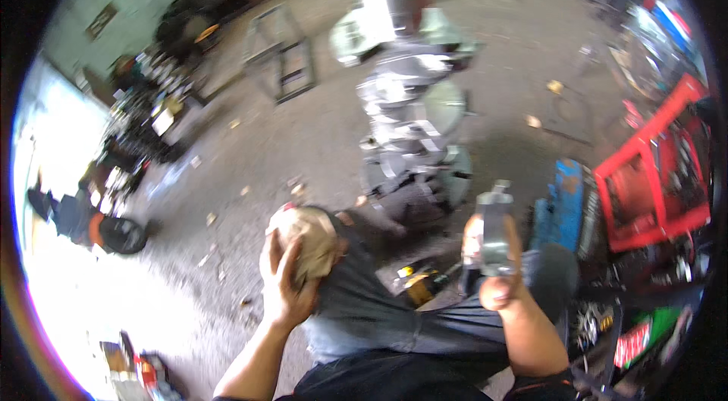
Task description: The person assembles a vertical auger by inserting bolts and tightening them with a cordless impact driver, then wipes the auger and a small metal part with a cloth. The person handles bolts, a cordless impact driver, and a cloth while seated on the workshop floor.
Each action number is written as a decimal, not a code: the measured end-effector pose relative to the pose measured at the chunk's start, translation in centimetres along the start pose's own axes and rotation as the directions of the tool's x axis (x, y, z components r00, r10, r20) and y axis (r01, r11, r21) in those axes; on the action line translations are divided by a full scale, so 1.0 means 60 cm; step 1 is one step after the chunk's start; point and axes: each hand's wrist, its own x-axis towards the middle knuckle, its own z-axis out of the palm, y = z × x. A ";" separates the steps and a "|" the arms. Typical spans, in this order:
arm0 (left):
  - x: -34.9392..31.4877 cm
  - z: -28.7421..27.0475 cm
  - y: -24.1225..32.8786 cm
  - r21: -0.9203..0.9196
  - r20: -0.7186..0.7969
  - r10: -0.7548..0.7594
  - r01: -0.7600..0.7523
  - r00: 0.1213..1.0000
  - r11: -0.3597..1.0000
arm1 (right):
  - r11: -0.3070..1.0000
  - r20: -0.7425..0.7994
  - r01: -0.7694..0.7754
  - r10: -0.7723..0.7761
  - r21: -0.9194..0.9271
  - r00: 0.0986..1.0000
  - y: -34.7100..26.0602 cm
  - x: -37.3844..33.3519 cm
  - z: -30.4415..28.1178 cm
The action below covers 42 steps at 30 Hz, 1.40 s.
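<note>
At my left knee, my left hand [284,272] is closed round a crumpled tan bundle [312,238], which looks like a rag. My right hand [502,283] grips a smooth grey metal part [494,238], rounded and with a small stub on top, above my right thigh; blur hides its exact kind. On the floor between my legs lies a yellow and black tool [421,285], partly covered by my trousers. Just ahead stands a row of shiny metal machine parts [413,124] with round discs, smeared by motion.
A red metal frame [652,166] and a blue metal piece [565,204] are close on my right. Ahead on the left, a dark rectangular frame [280,56] lies on the floor. Piled metal parts [136,120] line the left wall. A black round object [121,236] is nearer.
</note>
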 end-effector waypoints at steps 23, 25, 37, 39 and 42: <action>0.072 -0.147 0.047 -0.560 0.351 0.029 0.185 0.936 0.807 | 0.995 -0.018 0.097 -0.097 -0.023 0.995 0.014 -0.013 -0.006; 0.054 -0.071 0.073 -0.164 0.334 -0.093 0.155 0.938 0.974 | 0.998 -0.003 0.068 -0.068 0.017 0.998 0.003 -0.008 0.001; 0.061 -0.033 0.111 -0.828 0.051 -0.475 0.304 0.878 0.472 | 0.858 0.252 0.424 -0.359 -0.290 0.899 -0.032 0.001 0.002; 0.062 -0.029 0.158 -0.933 0.118 -0.427 0.248 0.896 0.261 | 0.856 0.276 0.411 -0.332 -0.313 0.902 -0.033 -0.003 0.002; 0.064 -0.012 0.226 -0.920 0.353 -0.014 0.350 0.935 0.176 | 0.846 0.302 0.409 -0.314 -0.342 0.900 -0.032 -0.003 0.005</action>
